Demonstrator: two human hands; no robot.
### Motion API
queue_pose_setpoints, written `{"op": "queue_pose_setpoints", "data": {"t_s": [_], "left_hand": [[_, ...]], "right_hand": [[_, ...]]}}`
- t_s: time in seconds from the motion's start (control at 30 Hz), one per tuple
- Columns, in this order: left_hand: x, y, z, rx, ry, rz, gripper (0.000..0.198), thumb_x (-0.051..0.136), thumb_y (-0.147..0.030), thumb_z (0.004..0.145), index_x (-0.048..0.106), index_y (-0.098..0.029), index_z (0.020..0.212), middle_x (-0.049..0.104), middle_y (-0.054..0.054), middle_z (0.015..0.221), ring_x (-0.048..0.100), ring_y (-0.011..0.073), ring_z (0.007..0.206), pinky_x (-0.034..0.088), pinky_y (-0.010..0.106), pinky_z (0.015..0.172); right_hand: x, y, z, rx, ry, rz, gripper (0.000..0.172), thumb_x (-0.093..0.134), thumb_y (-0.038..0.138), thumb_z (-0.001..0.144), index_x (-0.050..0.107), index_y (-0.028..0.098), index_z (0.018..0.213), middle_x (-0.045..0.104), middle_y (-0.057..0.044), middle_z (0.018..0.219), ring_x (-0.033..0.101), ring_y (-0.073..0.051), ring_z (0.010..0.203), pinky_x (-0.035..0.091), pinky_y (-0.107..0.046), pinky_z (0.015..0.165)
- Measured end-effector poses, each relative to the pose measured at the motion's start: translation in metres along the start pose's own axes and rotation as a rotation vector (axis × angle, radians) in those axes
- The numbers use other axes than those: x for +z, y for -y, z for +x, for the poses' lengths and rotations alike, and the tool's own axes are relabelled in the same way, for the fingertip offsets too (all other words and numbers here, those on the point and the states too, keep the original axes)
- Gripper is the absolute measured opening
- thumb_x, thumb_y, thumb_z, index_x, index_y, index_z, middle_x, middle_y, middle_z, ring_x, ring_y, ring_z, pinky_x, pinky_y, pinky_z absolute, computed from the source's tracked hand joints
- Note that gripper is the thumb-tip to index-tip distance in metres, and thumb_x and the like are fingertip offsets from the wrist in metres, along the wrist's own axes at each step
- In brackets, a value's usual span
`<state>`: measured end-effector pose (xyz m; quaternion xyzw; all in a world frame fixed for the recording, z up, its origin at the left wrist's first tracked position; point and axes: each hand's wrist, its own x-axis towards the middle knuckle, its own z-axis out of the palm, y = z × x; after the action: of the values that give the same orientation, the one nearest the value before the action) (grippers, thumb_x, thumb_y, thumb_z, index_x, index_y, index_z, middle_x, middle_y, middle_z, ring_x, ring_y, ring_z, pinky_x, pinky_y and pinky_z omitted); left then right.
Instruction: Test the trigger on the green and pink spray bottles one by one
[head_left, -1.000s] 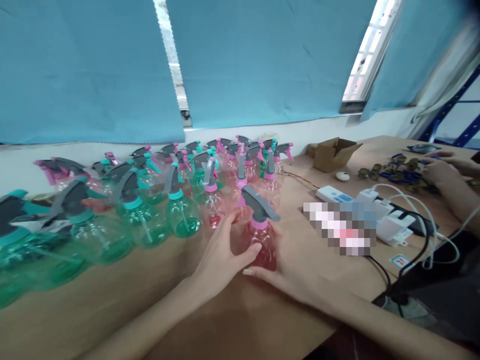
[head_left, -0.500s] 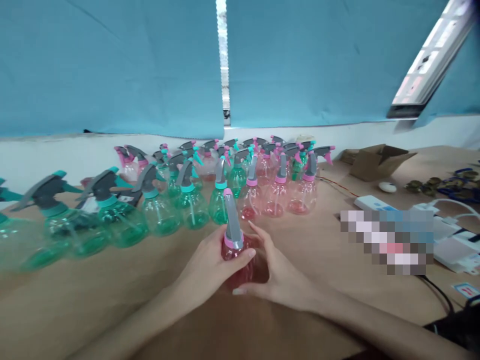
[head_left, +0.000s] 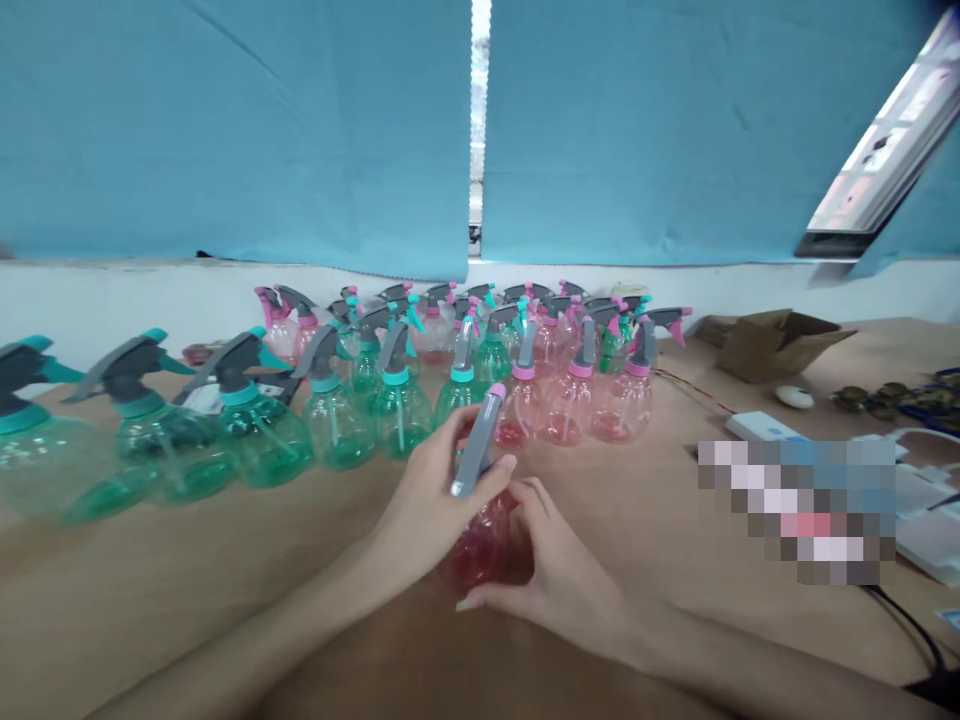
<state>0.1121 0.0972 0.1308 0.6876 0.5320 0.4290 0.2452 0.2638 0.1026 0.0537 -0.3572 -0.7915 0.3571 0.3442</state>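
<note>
Head camera view, and a pink-collared spray bottle (head_left: 477, 548) is held between two hands, near and central, over the tabletop (head_left: 630, 560). Its neck is wrapped by the left hand (head_left: 439, 490), the thumb laid across just under the grey spray head: a closed grip, with the bottle inside it. From the right, the body is cupped by the right hand (head_left: 559, 570), fingertips bent against its far right side, thumb stretched along the near lower edge; that grip, too, is curved round the bottle. The pink nozzle tip is pointed away, to the far side. Whether the base is touching the tabletop cannot be told, as it is blurred there.

Just beyond, a curving row is formed by green bottles (head_left: 341, 430), stretched from the near left to the centre, and it is continued to the right by three pink bottles (head_left: 568, 412), all stood upright. Behind them a mixed crowd of sprayers (head_left: 492, 358) is packed toward the wall (head_left: 135, 300). On the far right, an open cardboard box (head_left: 776, 348) is seen, with a white rounded object (head_left: 794, 397) placed just nearer. Nearer again, a white power strip (head_left: 765, 428) is partly covered by a pixelated patch. The background is filled by blue cloth (head_left: 300, 130).
</note>
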Motion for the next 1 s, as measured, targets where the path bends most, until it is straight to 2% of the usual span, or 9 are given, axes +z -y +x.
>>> {"op": "queue_pose_setpoints", "data": {"t_s": [0.07,0.17,0.3,0.43,0.53,0.67,0.77,0.9,1.0], "left_hand": [[0.007,0.003,0.003,0.002,0.002,-0.059,0.035,0.053,-0.023,0.081,0.049,-0.026,0.116,0.062,0.001,0.102,0.060,0.0196,0.093,0.047,0.034,0.084],[0.011,0.007,0.006,0.024,-0.016,-0.089,0.039,0.050,-0.014,0.077,0.050,-0.027,0.114,0.061,-0.001,0.097,0.059,0.0165,0.084,0.047,0.029,0.076],[0.009,0.008,0.009,0.011,0.026,-0.100,0.037,0.048,-0.012,0.074,0.055,-0.025,0.108,0.058,-0.003,0.077,0.054,0.0136,0.064,0.045,0.026,0.060],[0.006,0.006,0.012,-0.021,0.062,-0.102,0.029,0.048,-0.013,0.072,0.059,-0.023,0.097,0.051,-0.005,0.063,0.046,0.0116,0.054,0.039,0.024,0.050],[0.006,0.004,0.013,-0.011,0.082,-0.106,0.031,0.049,-0.014,0.072,0.060,-0.026,0.098,0.055,-0.005,0.068,0.049,0.0121,0.057,0.040,0.023,0.052],[0.006,0.000,0.013,-0.020,0.033,-0.174,0.032,0.049,-0.018,0.073,0.059,-0.028,0.102,0.063,-0.001,0.083,0.061,0.0179,0.076,0.049,0.027,0.066],[0.005,0.002,0.011,-0.036,0.051,-0.159,0.026,0.049,-0.020,0.075,0.059,-0.027,0.098,0.064,-0.001,0.080,0.062,0.0182,0.076,0.049,0.028,0.066],[0.004,0.009,0.010,-0.058,0.001,-0.128,0.003,0.056,-0.024,0.077,0.057,-0.023,0.080,0.060,-0.003,0.071,0.058,0.0147,0.067,0.047,0.025,0.062],[0.006,0.016,0.009,-0.064,-0.018,-0.110,0.007,0.057,-0.027,0.078,0.054,-0.022,0.074,0.055,-0.004,0.066,0.054,0.0131,0.062,0.045,0.024,0.059]], "right_hand": [[0.001,-0.002,0.000,-0.005,-0.017,-0.027,0.080,0.078,0.052,0.055,0.040,0.026,0.120,0.048,-0.009,0.116,0.048,-0.029,0.110,0.043,-0.048,0.092],[-0.005,-0.007,0.001,-0.037,0.010,-0.054,0.079,0.076,0.054,0.056,0.041,0.024,0.120,0.049,-0.008,0.118,0.048,-0.028,0.109,0.044,-0.045,0.091],[-0.023,-0.015,0.003,-0.123,0.113,-0.058,0.067,0.070,0.051,0.067,0.042,0.026,0.123,0.052,-0.007,0.121,0.049,-0.027,0.112,0.041,-0.044,0.094],[-0.040,-0.024,0.008,-0.136,0.135,-0.096,0.058,0.062,0.048,0.078,0.040,0.027,0.127,0.052,-0.006,0.126,0.048,-0.025,0.116,0.038,-0.044,0.097],[-0.046,-0.031,0.016,-0.133,0.120,-0.153,0.049,0.057,0.046,0.083,0.043,0.026,0.126,0.056,-0.006,0.122,0.050,-0.023,0.114,0.039,-0.042,0.097],[-0.046,-0.048,0.030,-0.228,0.044,-0.237,0.028,0.053,0.040,0.087,0.055,0.023,0.110,0.063,-0.004,0.108,0.058,-0.020,0.101,0.044,-0.037,0.090],[-0.044,-0.064,0.040,-0.267,0.038,-0.268,0.021,0.053,0.036,0.088,0.059,0.022,0.103,0.066,-0.004,0.101,0.061,-0.018,0.093,0.048,-0.034,0.084],[-0.043,-0.077,0.046,-0.304,0.080,-0.290,0.024,0.054,0.033,0.087,0.060,0.022,0.107,0.066,-0.005,0.106,0.062,-0.020,0.097,0.048,-0.036,0.086],[-0.043,-0.078,0.045,-0.321,0.138,-0.349,0.038,0.055,0.039,0.086,0.054,0.021,0.119,0.060,-0.009,0.120,0.055,-0.023,0.111,0.044,-0.041,0.095]]}}
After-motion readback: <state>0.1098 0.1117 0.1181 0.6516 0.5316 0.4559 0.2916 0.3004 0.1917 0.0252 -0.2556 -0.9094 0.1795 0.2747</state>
